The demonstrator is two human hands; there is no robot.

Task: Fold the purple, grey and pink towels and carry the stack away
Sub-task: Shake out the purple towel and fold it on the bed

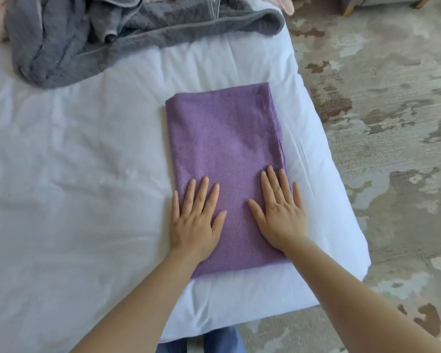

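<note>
White bedding (pixel 74 187) fills most of the view, with mottled beige and brown carpet (pixel 392 123) off beyond the right hand's little finger.

The purple towel (pixel 222 138) lies folded into a long rectangle on the bed, near the bed's right edge. It runs from under both palms to well past the fingertips. Both hands press flat on its near end.

The left hand (pixel 196 220) has its fingers straight and slightly spread. Its little finger lies along the towel's left edge and its thumb points inward. The right hand (pixel 280 215) is also flat, fingers straight and nearly together, with the thumb splayed toward the left hand. Its little finger sits at the towel's right edge, where the folded layers show. A strip of bare purple separates the two thumbs. Neither hand grips or pinches anything.

Far ahead of the left fingertips, well apart from the purple towel, the grey towel (pixel 69 39) lies in a crumpled heap. Past it, at the top of the frame, a bit of pink cloth (pixel 287 5) shows. Behind the wrists, below the bed's near edge, is a patch of blue jeans (pixel 214 345).
</note>
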